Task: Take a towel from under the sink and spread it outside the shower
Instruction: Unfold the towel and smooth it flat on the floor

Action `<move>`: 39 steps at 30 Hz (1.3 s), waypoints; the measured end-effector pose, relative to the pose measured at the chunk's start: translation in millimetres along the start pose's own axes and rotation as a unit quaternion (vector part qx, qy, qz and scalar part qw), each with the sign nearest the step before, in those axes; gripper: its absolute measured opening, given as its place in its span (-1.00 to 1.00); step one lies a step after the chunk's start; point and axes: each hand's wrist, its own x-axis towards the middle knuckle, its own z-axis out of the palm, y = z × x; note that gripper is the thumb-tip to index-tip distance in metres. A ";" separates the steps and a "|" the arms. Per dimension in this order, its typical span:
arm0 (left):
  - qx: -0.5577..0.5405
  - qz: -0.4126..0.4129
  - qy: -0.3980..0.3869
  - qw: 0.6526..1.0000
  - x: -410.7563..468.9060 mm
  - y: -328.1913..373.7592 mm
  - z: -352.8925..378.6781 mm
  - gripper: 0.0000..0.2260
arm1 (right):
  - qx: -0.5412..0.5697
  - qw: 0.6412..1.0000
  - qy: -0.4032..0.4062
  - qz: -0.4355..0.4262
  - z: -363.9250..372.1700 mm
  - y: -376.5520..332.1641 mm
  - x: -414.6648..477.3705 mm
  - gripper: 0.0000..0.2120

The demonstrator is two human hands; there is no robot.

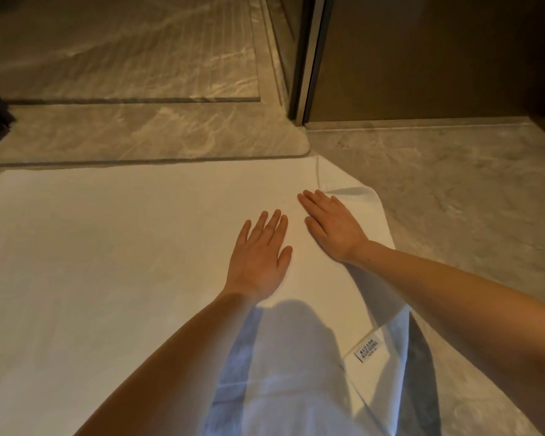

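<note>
Towel (107, 247) — spread by shower; my left hand (258, 256), right hand (331, 225) flat, released; 2 o'clock corner folded — smoothing left.

towel (107, 247) | white | spread flat on floor | right corner folded

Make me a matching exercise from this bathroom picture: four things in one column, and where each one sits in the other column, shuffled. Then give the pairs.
Things:
1. left hand
2. right hand
3. label
4. shower step

Places:
A. sewn on the towel's near right edge
B. flat on the towel, close to its folded-over right corner
C. just beyond the towel's far edge
D. flat on the towel, nearer its middle

Pairs: 1-D, 2-B, 3-A, 4-C
</note>
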 end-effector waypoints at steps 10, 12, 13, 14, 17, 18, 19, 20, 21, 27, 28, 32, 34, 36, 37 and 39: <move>-0.012 -0.002 0.003 1.000 1.0 -2.1 2.3 -0.45 | -0.079 0.969 0.007 0.233 -38.1 46.9 26.9 -0.48; -0.011 -0.005 0.002 1.000 0.9 -1.2 1.2 -0.46 | -0.069 0.981 0.010 0.182 -37.8 31.9 15.5 -0.48; -0.011 -0.003 0.000 1.000 1.6 -1.5 0.1 -0.46 | -0.040 0.988 -0.002 0.153 -36.6 22.4 3.2 -0.48; -0.009 -0.001 -0.003 1.000 2.4 -1.7 -0.7 -0.46 | -0.010 0.992 -0.022 0.123 -34.3 13.2 -13.7 -0.48; -0.003 -0.003 -0.005 1.000 2.7 -1.3 -1.5 -0.46 | 0.024 0.996 -0.073 0.039 -24.5 -5.8 -69.8 -0.46; -0.004 -0.004 -0.007 1.000 2.6 -1.3 -2.1 -0.46 | 0.016 0.995 -0.092 0.020 -23.9 -7.1 -83.0 -0.45; -0.003 -0.005 -0.009 1.000 2.2 -0.8 -2.8 -0.46 | 0.004 0.994 -0.110 0.008 -25.5 -6.3 -90.9 -0.44; 0.000 -0.003 -0.012 1.000 1.8 -0.2 -3.9 -0.46 | -0.005 0.992 -0.124 0.005 -29.7 -4.9 -95.0 -0.45; 0.004 0.001 -0.016 1.000 2.1 -0.3 -5.7 -0.46 | -0.005 0.992 -0.129 0.011 -35.1 -3.3 -96.7 -0.47; -0.007 0.001 -0.055 0.998 -8.6 16.7 -18.2 -0.49 | -0.022 0.988 -0.144 0.045 -51.5 18.4 -135.8 -0.53; -0.028 0.013 -0.049 0.998 -19.3 27.4 -19.3 -0.50 | -0.015 0.988 -0.149 0.045 -53.3 22.6 -140.4 -0.53; -0.127 0.077 -0.059 0.987 -94.9 83.2 -13.0 -0.49 | 0.014 0.987 -0.154 0.047 -62.0 34.1 -138.9 -0.53; -0.122 0.098 -0.061 0.986 -125.5 102.7 -7.1 -0.50 | 0.010 0.987 -0.158 0.039 -60.2 35.7 -140.2 -0.49; -0.110 0.115 -0.062 0.985 -139.2 116.3 -2.6 -0.50 | -0.023 0.987 -0.156 0.028 -55.5 35.7 -144.6 -0.44; -0.107 0.120 -0.063 0.985 -141.2 121.9 -1.6 -0.49 | -0.047 0.987 -0.154 0.019 -52.9 35.2 -145.8 -0.43; -0.108 0.131 -0.064 0.983 -140.6 131.0 -1.0 -0.47 | -0.071 0.985 -0.155 0.005 -49.8 33.6 -145.4 -0.40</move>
